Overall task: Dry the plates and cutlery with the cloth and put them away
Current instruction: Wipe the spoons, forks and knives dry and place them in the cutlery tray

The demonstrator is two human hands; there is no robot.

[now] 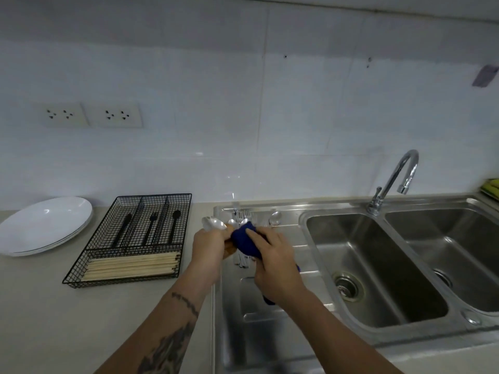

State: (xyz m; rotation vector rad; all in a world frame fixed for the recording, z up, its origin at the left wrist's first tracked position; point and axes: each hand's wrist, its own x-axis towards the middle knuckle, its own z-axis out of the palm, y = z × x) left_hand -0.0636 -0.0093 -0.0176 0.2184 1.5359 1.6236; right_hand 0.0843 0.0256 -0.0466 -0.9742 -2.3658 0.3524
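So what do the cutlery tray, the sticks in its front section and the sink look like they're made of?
Cutlery tray: black coated wire mesh, judging by its see-through grid walls. Sticks: probably pale bamboo or wood, matte and straw-coloured. Sink: likely stainless steel, with a brushed grey sheen and soft reflections.

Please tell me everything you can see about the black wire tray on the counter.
The black wire tray is a rectangular mesh basket lying flat on the pale counter, between the stacked white plates and the steel draining board. Thin wire dividers split its far part into narrow lengthwise compartments, which hold black cutlery. One crosswise compartment at the near end holds pale wooden chopsticks. Neither hand touches it.
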